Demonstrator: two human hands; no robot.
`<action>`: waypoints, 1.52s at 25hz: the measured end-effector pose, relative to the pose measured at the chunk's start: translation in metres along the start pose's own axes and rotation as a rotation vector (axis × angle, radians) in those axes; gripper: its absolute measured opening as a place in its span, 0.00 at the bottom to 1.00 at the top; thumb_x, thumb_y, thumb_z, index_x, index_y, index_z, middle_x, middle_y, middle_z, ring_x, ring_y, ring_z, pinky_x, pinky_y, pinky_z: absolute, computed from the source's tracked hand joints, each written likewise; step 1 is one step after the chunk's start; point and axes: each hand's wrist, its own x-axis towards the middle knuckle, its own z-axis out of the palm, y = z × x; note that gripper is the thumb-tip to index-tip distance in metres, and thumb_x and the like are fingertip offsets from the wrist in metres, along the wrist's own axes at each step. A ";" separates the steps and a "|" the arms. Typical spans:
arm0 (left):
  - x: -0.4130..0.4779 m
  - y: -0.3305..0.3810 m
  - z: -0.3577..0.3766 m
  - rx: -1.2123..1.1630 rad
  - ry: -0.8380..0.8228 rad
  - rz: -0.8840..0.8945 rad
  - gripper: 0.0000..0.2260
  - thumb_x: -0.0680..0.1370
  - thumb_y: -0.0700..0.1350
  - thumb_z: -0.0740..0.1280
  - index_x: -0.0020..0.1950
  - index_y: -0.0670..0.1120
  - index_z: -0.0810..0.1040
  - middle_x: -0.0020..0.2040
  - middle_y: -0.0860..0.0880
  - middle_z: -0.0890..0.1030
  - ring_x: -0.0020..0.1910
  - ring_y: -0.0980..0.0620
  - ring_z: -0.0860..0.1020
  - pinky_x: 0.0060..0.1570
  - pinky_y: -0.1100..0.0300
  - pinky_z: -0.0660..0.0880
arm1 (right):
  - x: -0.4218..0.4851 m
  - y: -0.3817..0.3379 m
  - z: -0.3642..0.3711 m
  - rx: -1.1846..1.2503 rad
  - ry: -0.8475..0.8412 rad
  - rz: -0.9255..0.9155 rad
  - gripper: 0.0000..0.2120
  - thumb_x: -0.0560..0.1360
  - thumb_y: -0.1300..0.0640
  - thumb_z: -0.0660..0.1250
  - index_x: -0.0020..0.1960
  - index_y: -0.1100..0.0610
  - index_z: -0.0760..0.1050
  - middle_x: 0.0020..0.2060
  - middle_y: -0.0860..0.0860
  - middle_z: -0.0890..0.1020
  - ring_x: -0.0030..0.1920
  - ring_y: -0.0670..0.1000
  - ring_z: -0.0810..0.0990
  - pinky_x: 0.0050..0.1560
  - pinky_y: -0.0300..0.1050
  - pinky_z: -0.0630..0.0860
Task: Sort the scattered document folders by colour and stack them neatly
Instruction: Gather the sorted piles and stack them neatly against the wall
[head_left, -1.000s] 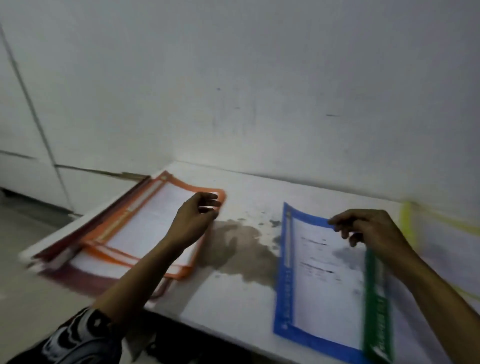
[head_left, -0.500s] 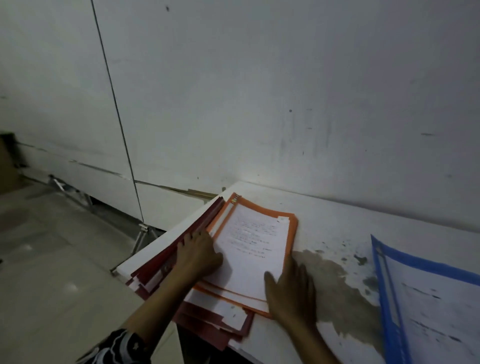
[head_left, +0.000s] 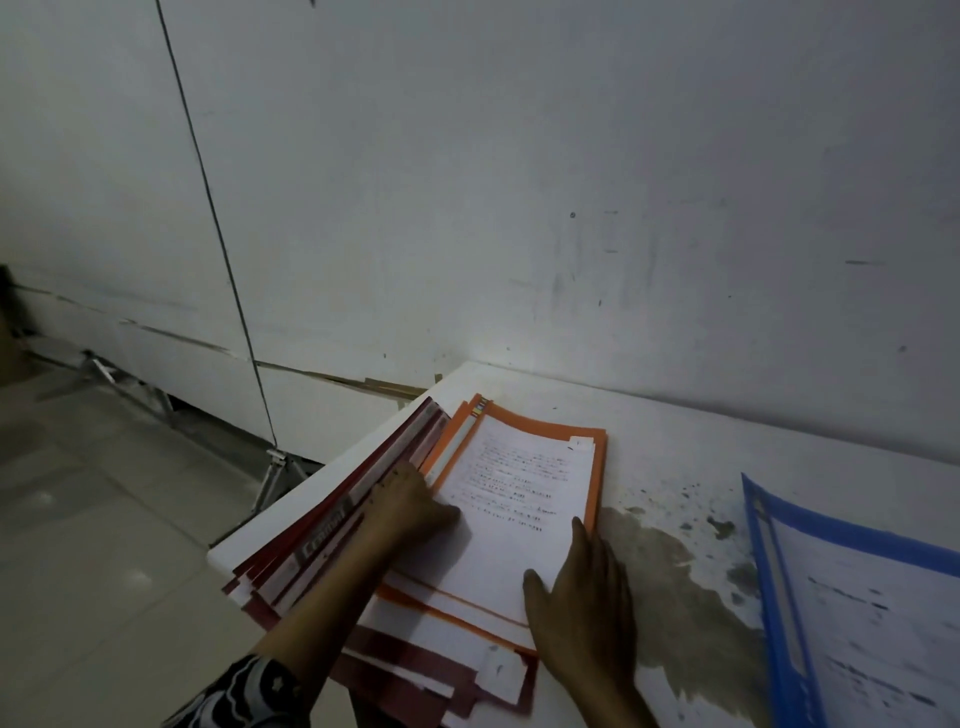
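A stack of orange folders (head_left: 582, 441) with white printed sheets on top lies at the table's left end. It rests on a pile of dark red folders (head_left: 332, 525) that juts out to the left and front. My left hand (head_left: 410, 499) presses flat on the left edge of the orange stack. My right hand (head_left: 587, 613) lies flat with fingers spread against the stack's right edge. A blue folder (head_left: 769, 561) with a printed sheet lies at the far right, partly cut off by the frame.
The white table (head_left: 675, 431) stands against a white wall (head_left: 571, 208). A large dark stain (head_left: 675, 582) marks the surface between the orange stack and the blue folder. The table's left edge drops to a tiled floor (head_left: 93, 545), with metal legs (head_left: 275, 467) below.
A second ago my left hand hovered over the orange folder and my right held the blue one. Both hands now lie flat on the orange stack's sides. The view has swung left.
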 end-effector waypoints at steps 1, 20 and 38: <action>0.004 -0.001 -0.004 -0.070 -0.034 -0.001 0.28 0.72 0.53 0.74 0.67 0.47 0.68 0.60 0.49 0.76 0.55 0.52 0.76 0.56 0.55 0.76 | 0.001 0.001 0.000 0.010 0.001 0.002 0.40 0.76 0.37 0.60 0.78 0.48 0.41 0.79 0.49 0.51 0.78 0.53 0.52 0.78 0.53 0.54; -0.064 0.031 -0.051 -1.000 -0.178 0.378 0.24 0.74 0.40 0.70 0.68 0.52 0.68 0.58 0.47 0.81 0.55 0.45 0.82 0.49 0.50 0.81 | 0.008 0.024 -0.077 1.047 0.067 0.219 0.36 0.72 0.46 0.72 0.75 0.45 0.59 0.55 0.49 0.78 0.51 0.53 0.80 0.52 0.53 0.78; -0.064 0.030 -0.037 -0.751 -0.145 0.334 0.39 0.65 0.74 0.67 0.67 0.52 0.70 0.62 0.52 0.79 0.60 0.50 0.79 0.54 0.49 0.79 | -0.009 0.016 -0.092 0.980 0.228 -0.144 0.04 0.79 0.52 0.65 0.53 0.46 0.74 0.52 0.48 0.82 0.52 0.48 0.82 0.52 0.50 0.80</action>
